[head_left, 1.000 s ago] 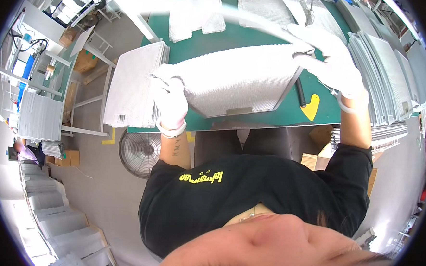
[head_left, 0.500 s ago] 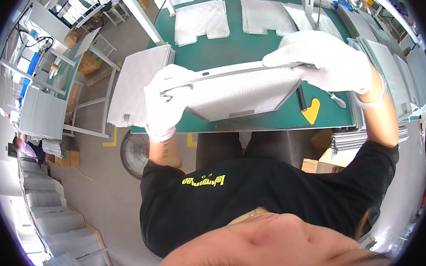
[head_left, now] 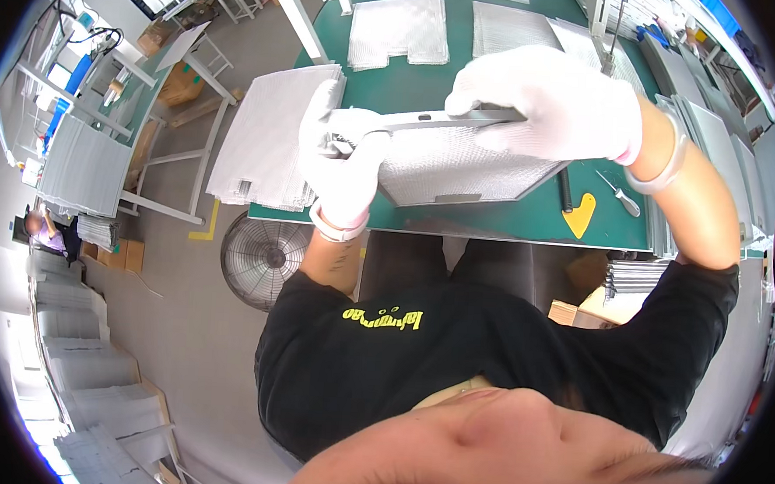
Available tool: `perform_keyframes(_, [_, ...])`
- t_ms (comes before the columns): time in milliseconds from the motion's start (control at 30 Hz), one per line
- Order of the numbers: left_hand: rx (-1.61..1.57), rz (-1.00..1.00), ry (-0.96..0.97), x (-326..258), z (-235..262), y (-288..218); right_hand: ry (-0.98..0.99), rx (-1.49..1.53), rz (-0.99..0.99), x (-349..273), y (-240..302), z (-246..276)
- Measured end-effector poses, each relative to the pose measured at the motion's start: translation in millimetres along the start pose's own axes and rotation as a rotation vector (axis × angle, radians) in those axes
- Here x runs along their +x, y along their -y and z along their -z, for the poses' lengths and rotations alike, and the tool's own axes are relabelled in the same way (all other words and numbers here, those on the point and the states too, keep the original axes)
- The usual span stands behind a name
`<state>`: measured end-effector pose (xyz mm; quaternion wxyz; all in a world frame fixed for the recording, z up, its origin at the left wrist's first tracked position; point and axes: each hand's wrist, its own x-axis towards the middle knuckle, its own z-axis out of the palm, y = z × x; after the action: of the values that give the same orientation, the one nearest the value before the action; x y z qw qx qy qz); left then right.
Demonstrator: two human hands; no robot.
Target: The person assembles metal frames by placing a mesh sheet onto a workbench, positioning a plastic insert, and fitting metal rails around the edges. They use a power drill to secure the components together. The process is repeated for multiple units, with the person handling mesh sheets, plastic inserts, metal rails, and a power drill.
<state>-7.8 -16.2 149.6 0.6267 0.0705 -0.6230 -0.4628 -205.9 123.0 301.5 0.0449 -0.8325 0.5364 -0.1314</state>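
Note:
Above the front of the green table (head_left: 446, 217), a framed mesh filter panel (head_left: 466, 163) is held tilted, its silvery mesh facing me and a grey metal frame around it. My left hand (head_left: 343, 165), in a white glove, is closed on the panel's left end, with one finger pointing upward. Along the far edge, my right hand (head_left: 557, 106) grips the frame in a white glove, fingers bent over it; that glove hides the far right corner. Right of the panel lie a yellow scraper (head_left: 581, 217), a tool with a black handle (head_left: 566, 192) and a screwdriver (head_left: 626, 202).
Stacked mesh sheets (head_left: 270, 135) stand at the table's left end. Notched mesh sheets (head_left: 398, 30) lie at the back, with more panels (head_left: 713, 128) along the right. A floor fan (head_left: 268, 258) stands below the left front. A person (head_left: 48, 229) is far left.
My right hand has shifted left along the frame, and my left hand has moved right, one finger now raised. The whole view has shifted slightly, showing more of the fan.

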Motion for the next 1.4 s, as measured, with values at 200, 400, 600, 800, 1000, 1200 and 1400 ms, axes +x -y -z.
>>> perform_keyframes(200, [0.037,-0.174,-0.149,-6.8,-9.5,15.1,-0.177,0.066,0.135,2.3,-12.2,-24.5])
perform_keyframes(400, [0.278,-0.277,-0.268,-6.6,-19.8,23.4,-0.134,0.109,0.046,6.1,-11.0,-19.6])
perform_keyframes(600, [0.348,-0.314,-0.200,1.1,-16.4,30.5,-0.173,0.123,0.050,10.6,-15.1,-17.2])
perform_keyframes(800, [0.179,-0.199,-0.202,14.6,-5.4,31.9,-0.160,0.068,0.015,13.6,-12.9,-16.2])
perform_keyframes(1000, [0.525,-0.380,-0.100,23.9,3.8,31.9,-0.171,0.029,0.024,13.2,-11.5,-12.3])
perform_keyframes(1200, [0.069,-0.144,-0.287,17.3,-14.6,32.9,-0.181,0.051,0.029,15.2,-11.5,-15.1])
perform_keyframes(1400, [0.203,-0.372,-0.046,27.3,0.4,41.2,-0.172,0.051,0.044,13.4,-13.5,-16.9])
